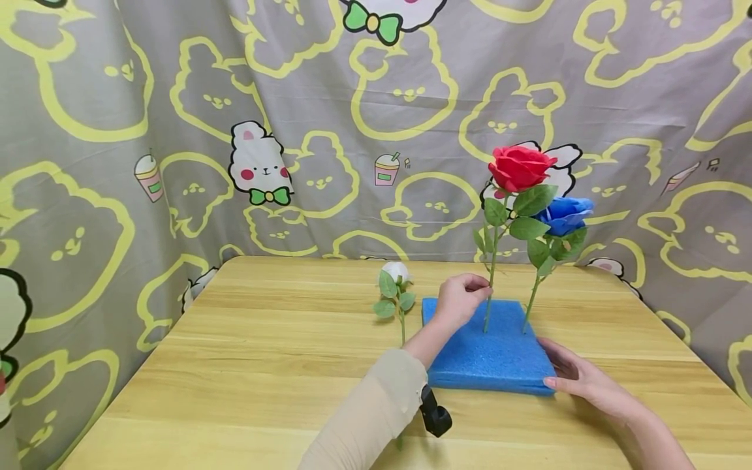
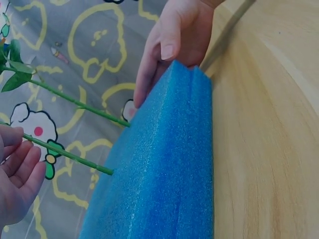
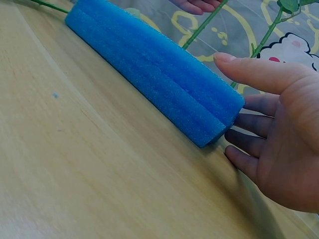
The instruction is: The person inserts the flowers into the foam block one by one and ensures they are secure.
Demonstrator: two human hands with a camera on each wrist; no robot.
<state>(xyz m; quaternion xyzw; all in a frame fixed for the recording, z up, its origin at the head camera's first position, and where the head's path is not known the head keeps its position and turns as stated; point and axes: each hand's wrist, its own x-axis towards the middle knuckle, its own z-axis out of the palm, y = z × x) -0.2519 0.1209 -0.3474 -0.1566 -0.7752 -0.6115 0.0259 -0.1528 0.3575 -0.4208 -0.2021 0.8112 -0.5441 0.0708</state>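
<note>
My left hand [image 1: 461, 300] pinches the green stem of a red rose [image 1: 519, 168] between thumb and fingertips, partway up. That stem [image 2: 75, 158] stands in a blue foam block [image 1: 487, 365], its lower end hidden inside the foam. To its right a blue rose [image 1: 565, 215] also stands in the block, a little tilted. My right hand [image 1: 578, 375] is at the block's near right corner, fingers along the side and thumb over the top edge, as the right wrist view shows. Its fingers [image 3: 249, 122] are loosely extended.
A white rose [image 1: 395, 272] lies on the wooden table [image 1: 264, 365] left of the block, its stem partly hidden under my left forearm. A black mount [image 1: 435, 414] sticks out from my left wrist. Behind the table hangs a grey patterned curtain [image 1: 317, 85].
</note>
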